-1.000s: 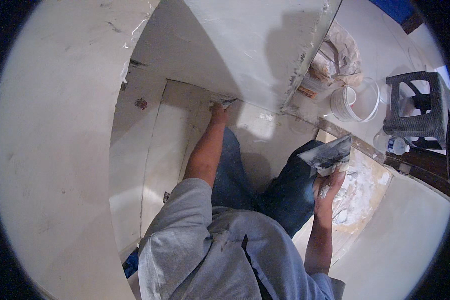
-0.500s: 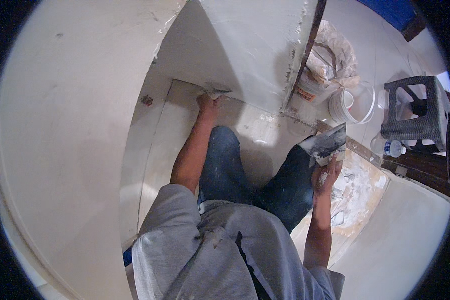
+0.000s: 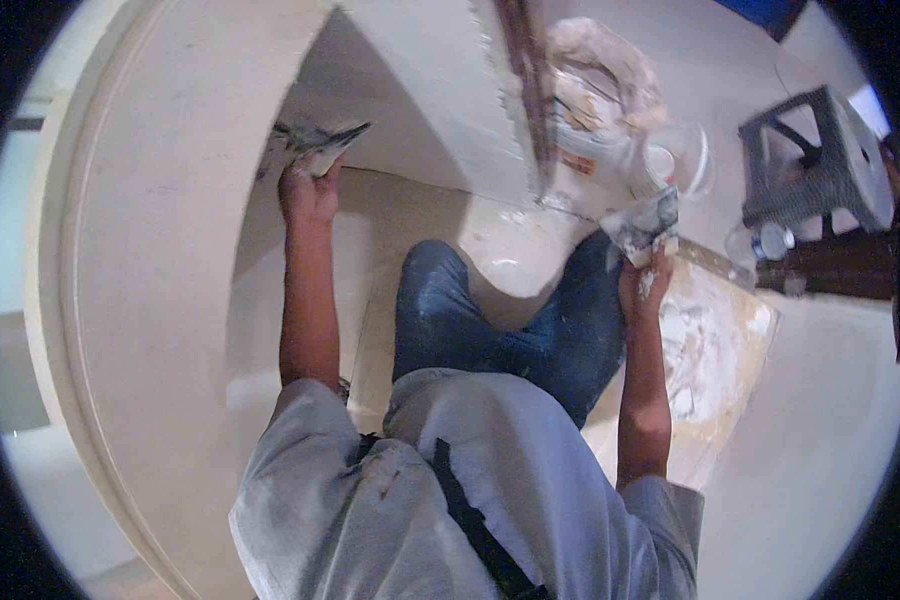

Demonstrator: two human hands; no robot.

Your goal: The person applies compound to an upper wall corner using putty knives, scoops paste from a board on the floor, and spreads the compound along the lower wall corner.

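My left hand [image 3: 310,196] is closed around a putty knife [image 3: 338,142], whose dark-smeared blade is held up at the white wall [image 3: 400,110], by the corner on the left. Whether the blade's edge touches the wall I cannot tell. Over by my right knee, my right hand [image 3: 646,278] grips a broad flat scraper [image 3: 644,222] smeared with grey and white filler. White paste also sticks to the fingers of that hand.
An open bag [image 3: 610,60] stands in a bucket beyond the wall's edge, beside a white pail [image 3: 670,160]. A dark plastic stool [image 3: 815,165] and a water bottle [image 3: 770,242] stand at the right. Below them lies a board [image 3: 710,350] covered in white paste.
My left hand has moved left and upward with the putty knife, from the wall's base to near the corner. My right hand still holds the scraper by the knee. The view has shifted somewhat.
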